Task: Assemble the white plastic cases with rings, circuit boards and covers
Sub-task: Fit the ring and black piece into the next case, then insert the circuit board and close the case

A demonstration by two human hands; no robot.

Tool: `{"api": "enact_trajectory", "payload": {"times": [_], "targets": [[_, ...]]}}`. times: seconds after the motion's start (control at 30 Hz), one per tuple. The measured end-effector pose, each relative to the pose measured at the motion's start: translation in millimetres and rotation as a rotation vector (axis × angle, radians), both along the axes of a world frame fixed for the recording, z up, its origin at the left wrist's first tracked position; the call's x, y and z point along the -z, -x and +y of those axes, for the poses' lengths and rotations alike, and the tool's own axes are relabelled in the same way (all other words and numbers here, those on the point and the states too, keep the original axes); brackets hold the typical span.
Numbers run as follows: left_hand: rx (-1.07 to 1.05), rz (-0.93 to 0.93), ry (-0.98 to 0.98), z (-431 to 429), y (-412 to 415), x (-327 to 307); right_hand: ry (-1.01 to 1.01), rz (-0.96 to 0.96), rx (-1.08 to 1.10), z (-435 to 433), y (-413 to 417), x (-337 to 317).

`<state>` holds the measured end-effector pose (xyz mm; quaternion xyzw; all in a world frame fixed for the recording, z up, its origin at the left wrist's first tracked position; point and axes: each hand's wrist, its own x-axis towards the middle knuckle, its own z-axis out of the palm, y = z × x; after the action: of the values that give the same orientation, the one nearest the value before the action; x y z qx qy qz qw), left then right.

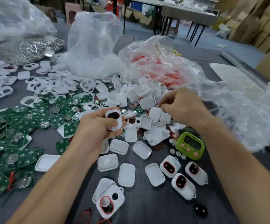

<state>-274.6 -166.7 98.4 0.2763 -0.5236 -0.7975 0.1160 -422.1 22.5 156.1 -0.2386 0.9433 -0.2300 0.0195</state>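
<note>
Over the grey bench (147, 207), assembling a case.
Your left hand (97, 126) grips a white rounded plastic case (113, 119); your right hand (181, 105) curls above white rectangular covers (155, 114), hold unclear. Next, likely seat a cover.

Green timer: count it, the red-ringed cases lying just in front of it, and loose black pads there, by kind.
Green timer: 1
Red-ringed white cases: 3
Loose black pad: 1
Total: 5
</note>
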Motion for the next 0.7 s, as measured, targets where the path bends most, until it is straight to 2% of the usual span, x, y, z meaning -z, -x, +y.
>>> {"api": "enact_trajectory", "payload": {"times": [0.13,0.23,0.4,0.5,0.57,0.63,0.7], "targets": [[-0.108,-0.050,0.046,-2.6,0.8,-0.7,0.093,-0.035,-0.139,-74.5,-1.3,2.3],[-0.182,-0.056,0.097,-10.1,0.9,-0.6,0.085,-0.068,-0.218,-121.6,2.6,9.2],[-0.257,-0.087,0.233,-17.6,-1.2,-0.6,-0.088,-0.133,-0.495,-183.8,8.3,17.7],[-0.265,-0.084,0.234,-19.3,0.2,-0.1,-0.289,-0.148,-0.596,-192.4,7.8,32.3],[-0.281,-0.079,0.218,-20.3,0.4,-0.3,-0.345,-0.187,-0.640,-181.8,3.0,40.3],[-0.282,-0.068,0.218,-19.9,1.0,-0.1,-0.176,-0.290,-0.665,-160.6,-1.2,39.2],[-0.255,-0.081,0.230,-18.5,2.3,1.3,0.135,-0.251,-0.492,-130.5,6.8,30.9]]}}
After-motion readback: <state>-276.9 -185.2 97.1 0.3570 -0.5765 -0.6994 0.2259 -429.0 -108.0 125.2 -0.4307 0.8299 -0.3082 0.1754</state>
